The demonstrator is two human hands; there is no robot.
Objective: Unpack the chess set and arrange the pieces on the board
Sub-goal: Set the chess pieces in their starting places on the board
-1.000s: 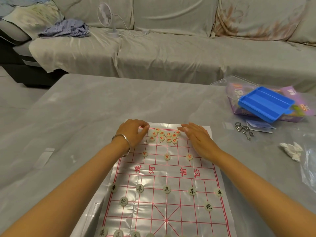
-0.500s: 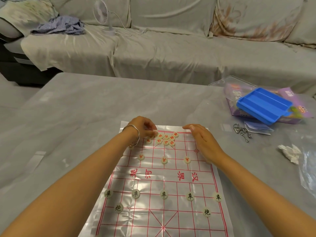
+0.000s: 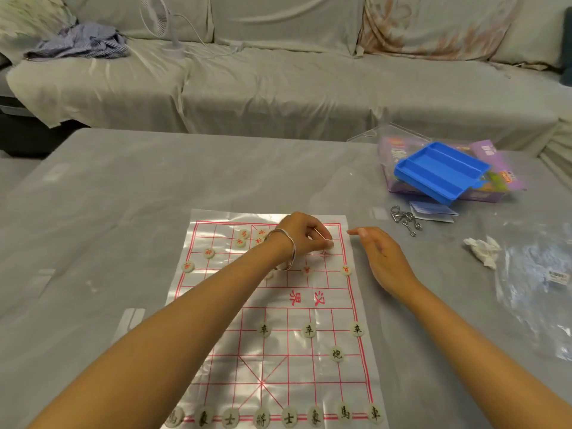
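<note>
**A:** What's moved just now?

**Me:** My left hand point(image 3: 301, 235); 1 s back it's at the left end of the pile of red pieces point(image 3: 244, 234) on the far rank; now it's crossed to the right side of the board point(image 3: 322, 376), wrist over the mid columns.

**A:** Holding anything?

**Me:** Yes; thumb & forefinger pinch one red piece point(image 3: 328, 243), other fingers curled in; it's just above the cross mark point(image 3: 324, 254) near the right edge; can't tell if it's touching down yet.

**A:** And the other hand?

**Me:** The right hand point(image 3: 382, 258) is off the board now; it's on the table point(image 3: 154, 196) just beside the right border, fingers straight & loose, holding nothing; prob. cleared out so the left can reach.

**A:** Where does that leave the setup?

**Me:** The black pieces point(image 3: 309, 330) look done on my side; back row, a cannon, front row all show, tho my arm hides the left ones. Red looks approx half done; front-row discs point(image 3: 346, 270) are out; a lone disc point(image 3: 209, 253) stands on the left, opposite this mark; only a few of the pile show beside my wrist.

**A:** Next?

**Me:** I reckon I set this one on the mark, let go, then go back to the pile for the back row; main risk is my forearm brushing the discs under it.
</note>
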